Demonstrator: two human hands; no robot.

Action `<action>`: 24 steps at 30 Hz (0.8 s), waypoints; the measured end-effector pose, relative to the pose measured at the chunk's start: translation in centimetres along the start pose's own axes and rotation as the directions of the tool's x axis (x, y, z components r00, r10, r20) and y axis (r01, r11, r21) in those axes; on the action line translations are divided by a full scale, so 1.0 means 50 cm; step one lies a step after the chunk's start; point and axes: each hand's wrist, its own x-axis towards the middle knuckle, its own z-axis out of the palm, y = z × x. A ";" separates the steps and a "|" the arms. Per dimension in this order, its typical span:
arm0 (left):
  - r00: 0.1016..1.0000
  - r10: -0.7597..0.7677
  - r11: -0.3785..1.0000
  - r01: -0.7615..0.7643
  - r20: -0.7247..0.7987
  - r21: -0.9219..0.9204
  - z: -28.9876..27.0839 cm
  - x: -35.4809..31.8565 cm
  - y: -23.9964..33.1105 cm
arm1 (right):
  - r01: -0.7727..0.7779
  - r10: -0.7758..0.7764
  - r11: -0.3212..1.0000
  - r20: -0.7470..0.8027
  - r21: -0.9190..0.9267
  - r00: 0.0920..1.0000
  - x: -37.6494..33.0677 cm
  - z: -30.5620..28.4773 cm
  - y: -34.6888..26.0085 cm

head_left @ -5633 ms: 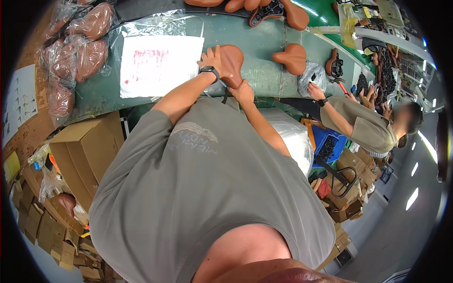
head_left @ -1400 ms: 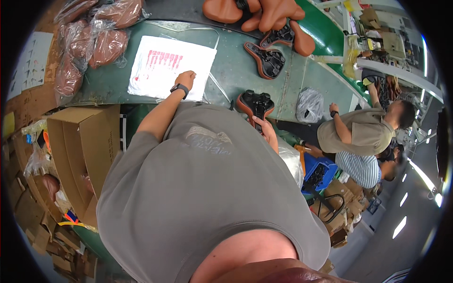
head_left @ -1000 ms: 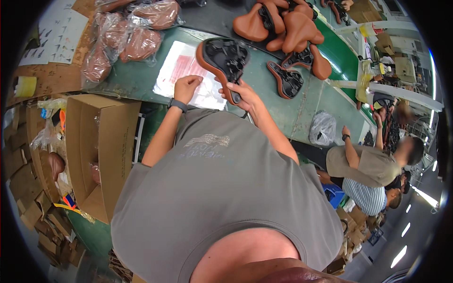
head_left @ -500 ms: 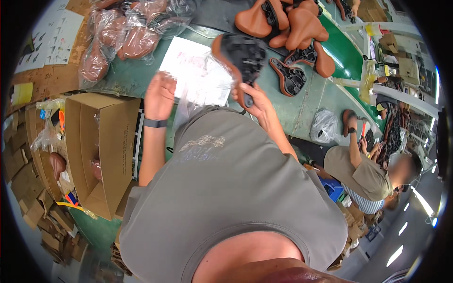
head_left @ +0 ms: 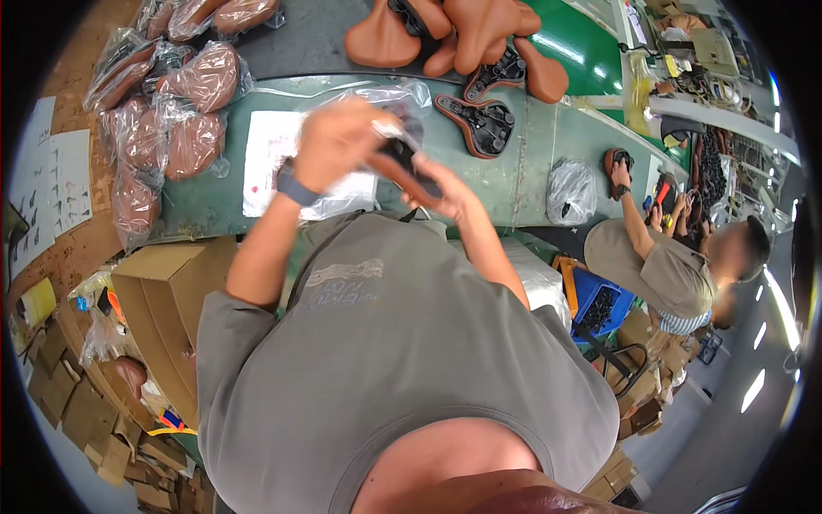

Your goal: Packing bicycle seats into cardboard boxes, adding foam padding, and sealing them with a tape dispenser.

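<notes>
My right hand [head_left: 447,195] grips a brown bicycle saddle [head_left: 401,164] by its narrow end, low over the front of the green bench. The saddle is tilted, and its wide end is partly hidden behind my left hand. My left hand [head_left: 338,141], with a dark band on the wrist, is at the saddle's wide end; its fingers are smeared by motion. Clear plastic film [head_left: 411,96] lies around and behind the saddle's wide end. Under my left forearm is a flat white sheet [head_left: 267,158] with faint red marks.
Plastic-wrapped brown saddles [head_left: 195,141] are heaped at the left. Bare saddles [head_left: 484,34] pile up at the far middle, one upside down [head_left: 479,124] nearer. A clear plastic bundle [head_left: 572,190] sits right, near a co-worker [head_left: 651,248]. An open cardboard box [head_left: 163,300] stands left.
My left hand has moved right and up to the saddle's wide end. The saddle has turned and come lower. The view has shifted, showing more of the wrapped saddles.
</notes>
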 end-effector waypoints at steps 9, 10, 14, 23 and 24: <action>-0.134 0.439 0.867 0.323 -0.889 0.380 -0.339 0.031 -0.186 | -0.494 -0.795 -0.421 0.047 -0.761 0.605 0.180 -0.305 -0.324; 0.391 0.211 0.751 0.522 -0.896 0.404 -0.276 0.025 -0.186 | -0.544 -0.763 -0.477 0.019 -0.690 0.646 0.193 -0.334 -0.331; 0.917 -0.347 0.675 0.389 -0.195 0.628 -0.051 -0.161 -0.435 | -0.512 -0.595 -0.655 -0.038 -0.555 0.803 0.284 -0.316 -0.328; 0.693 -0.690 0.604 0.710 -0.208 0.362 -0.011 -0.156 -0.425 | -0.420 -0.694 -0.614 0.203 -0.668 0.691 0.130 -0.266 -0.141; 0.669 -0.654 0.627 0.741 -0.354 0.242 -0.048 -0.161 -0.438 | -0.412 -0.746 -0.534 0.183 -0.738 0.640 0.082 -0.225 -0.145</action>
